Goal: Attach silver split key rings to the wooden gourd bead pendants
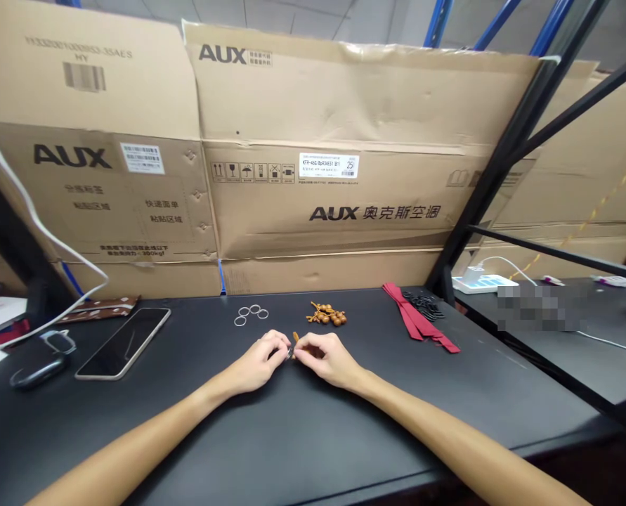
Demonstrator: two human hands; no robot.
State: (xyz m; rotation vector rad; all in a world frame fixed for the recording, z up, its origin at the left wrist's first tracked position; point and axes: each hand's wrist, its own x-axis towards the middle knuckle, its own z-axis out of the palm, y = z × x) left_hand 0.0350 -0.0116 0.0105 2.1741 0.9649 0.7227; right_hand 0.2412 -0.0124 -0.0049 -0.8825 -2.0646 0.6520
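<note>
My left hand (263, 360) is closed in a pinch at the middle of the black table, with a silvery metal ring (290, 353) partly showing at its fingertips. Facing it, almost touching, my right hand (329, 360) pinches a brown cord (295, 337) whose end sticks up; whatever else lies inside the fingers is hidden. Beyond the left hand lie several loose metal rings (240, 321). Behind the right hand sits a small heap of brown wooden bead pendants (336, 318) with yellowish-brown cords.
Red ribbon strips (415, 316) and a pile of black cords (423, 306) lie at the back right. A phone (124, 344), a black rounded object (39, 371) and a brown patterned pouch (102, 308) are at the left. Cardboard (323, 176) stands behind the table, beside a black frame (494, 176).
</note>
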